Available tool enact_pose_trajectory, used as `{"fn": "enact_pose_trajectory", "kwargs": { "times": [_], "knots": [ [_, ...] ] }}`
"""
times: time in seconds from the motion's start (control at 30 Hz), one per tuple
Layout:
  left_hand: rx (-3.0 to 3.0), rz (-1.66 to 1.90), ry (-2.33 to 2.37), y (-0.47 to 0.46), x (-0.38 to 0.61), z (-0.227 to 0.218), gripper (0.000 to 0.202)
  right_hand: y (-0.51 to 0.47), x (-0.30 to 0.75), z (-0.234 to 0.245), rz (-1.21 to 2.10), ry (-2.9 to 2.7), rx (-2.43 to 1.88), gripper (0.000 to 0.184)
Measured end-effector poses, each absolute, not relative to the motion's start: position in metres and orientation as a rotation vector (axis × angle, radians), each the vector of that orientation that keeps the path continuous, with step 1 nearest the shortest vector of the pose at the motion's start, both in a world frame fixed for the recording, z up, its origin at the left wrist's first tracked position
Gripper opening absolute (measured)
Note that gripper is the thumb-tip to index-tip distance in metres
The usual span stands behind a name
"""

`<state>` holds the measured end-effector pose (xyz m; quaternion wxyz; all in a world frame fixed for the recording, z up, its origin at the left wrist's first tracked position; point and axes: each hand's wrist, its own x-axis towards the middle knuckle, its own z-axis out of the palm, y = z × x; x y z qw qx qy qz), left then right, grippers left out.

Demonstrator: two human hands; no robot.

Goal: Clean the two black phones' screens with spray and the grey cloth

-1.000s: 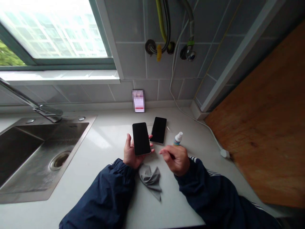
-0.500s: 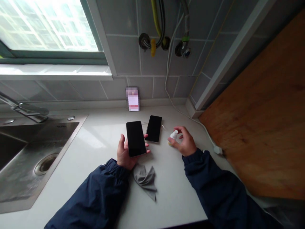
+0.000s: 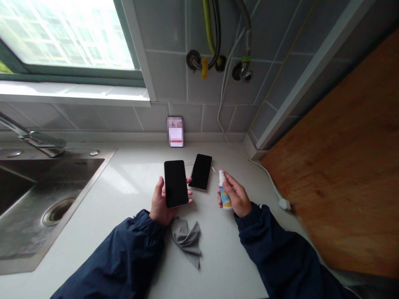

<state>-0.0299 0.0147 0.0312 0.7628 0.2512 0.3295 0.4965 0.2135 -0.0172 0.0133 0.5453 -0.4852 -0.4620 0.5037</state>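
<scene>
My left hand (image 3: 160, 199) holds a black smartphone (image 3: 176, 183) upright, screen facing me, above the white countertop (image 3: 134, 187). A second black smartphone (image 3: 200, 171) lies tilted on the counter just beyond it, nearly touching my left fingertips. My right hand (image 3: 237, 195) is shut around a small white spray bottle (image 3: 225, 193) with a colourful label, held upright. A crumpled grey cloth (image 3: 186, 240) lies on the counter below my left wrist.
A stainless steel sink (image 3: 40, 195) with a drain and faucet lies to the left. A blurred card (image 3: 175, 131) leans against the tiled wall. A white cable (image 3: 240, 153) runs along the counter to a plug. A wooden board (image 3: 330, 166) stands at the right.
My right hand has picked up the spray bottle from the counter and lifted it. My view has shifted slightly, and the left hand still holds the phone.
</scene>
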Motion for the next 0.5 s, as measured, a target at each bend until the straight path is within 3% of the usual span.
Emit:
{"fn": "enact_pose_trajectory", "kwargs": {
  "times": [0.17,0.3,0.4,0.5],
  "knots": [
    [0.563,1.054,0.711,0.013,-0.029,0.029,0.078,-0.030,0.194,0.020,1.479,-0.982,-1.061,0.075],
    [0.599,1.012,0.700,0.012,-0.028,0.028,0.077,-0.036,0.187,0.019,1.521,-1.059,-1.045,0.077],
    [0.632,0.976,0.696,0.012,-0.026,0.026,0.076,-0.040,0.182,0.018,1.334,-1.280,-1.147,0.064],
    [0.698,0.927,0.722,0.010,-0.026,0.020,0.076,-0.038,0.175,0.019,0.883,-1.569,-1.243,0.050]
  ]
}}
